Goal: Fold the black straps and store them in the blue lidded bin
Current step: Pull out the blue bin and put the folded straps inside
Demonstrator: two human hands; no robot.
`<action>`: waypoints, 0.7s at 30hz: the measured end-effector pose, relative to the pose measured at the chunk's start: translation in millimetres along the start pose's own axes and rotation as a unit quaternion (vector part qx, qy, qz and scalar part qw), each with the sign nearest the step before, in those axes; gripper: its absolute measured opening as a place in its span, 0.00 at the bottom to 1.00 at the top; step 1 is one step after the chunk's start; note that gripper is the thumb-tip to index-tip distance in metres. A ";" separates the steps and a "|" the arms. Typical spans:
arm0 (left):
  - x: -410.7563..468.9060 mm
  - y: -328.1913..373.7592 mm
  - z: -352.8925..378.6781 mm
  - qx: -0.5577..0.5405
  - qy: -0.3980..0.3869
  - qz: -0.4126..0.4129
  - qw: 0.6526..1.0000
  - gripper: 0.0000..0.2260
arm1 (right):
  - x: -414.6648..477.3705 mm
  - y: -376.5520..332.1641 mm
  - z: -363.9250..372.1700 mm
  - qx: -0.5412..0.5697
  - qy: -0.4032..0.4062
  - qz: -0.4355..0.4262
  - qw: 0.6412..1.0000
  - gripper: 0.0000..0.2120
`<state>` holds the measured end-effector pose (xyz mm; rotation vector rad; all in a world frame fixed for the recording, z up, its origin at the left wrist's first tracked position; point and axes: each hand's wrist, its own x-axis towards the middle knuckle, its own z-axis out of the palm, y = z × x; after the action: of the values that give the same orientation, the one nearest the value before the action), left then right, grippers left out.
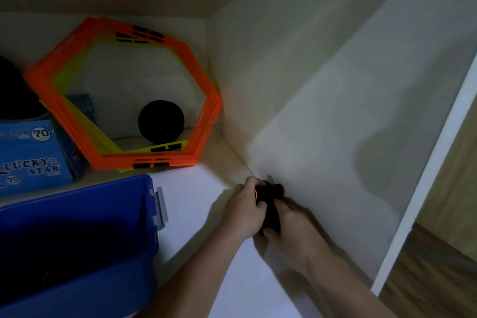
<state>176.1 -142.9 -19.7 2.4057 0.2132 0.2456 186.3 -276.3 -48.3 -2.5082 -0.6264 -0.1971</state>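
A bundle of black straps (269,204) with orange-ringed handle ends sits between both my hands, low on the white shelf against the right wall. My left hand (244,212) grips its left side and my right hand (291,227) grips it from below and the right. The blue bin (77,237) stands open at the lower left, its inside dark, a grey latch (160,208) on its right end. No lid shows.
Orange and yellow hexagon rings (124,95) lean on the back wall, with a black ball (161,121) behind them. A blue "Lucky Star" box (31,155) sits at the left. The white shelf wall (335,111) rises on the right.
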 end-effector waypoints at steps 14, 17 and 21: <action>-33.2 29.4 -64.0 -0.234 0.152 0.085 0.957 0.23 | 17.9 -35.8 -69.1 0.399 0.076 -0.017 0.914 0.10; -43.5 25.0 -90.6 -0.240 0.175 0.097 0.950 0.24 | 20.3 -59.0 -83.1 0.486 0.022 -0.028 0.873 0.12; -63.0 10.0 -125.0 -0.214 0.206 0.091 0.950 0.25 | 24.4 -94.6 -76.8 0.508 -0.001 -0.066 0.859 0.14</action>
<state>86.8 -84.9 71.7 1.9195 0.1093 0.7993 162.3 -237.6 67.4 -1.4412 -0.6656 0.0855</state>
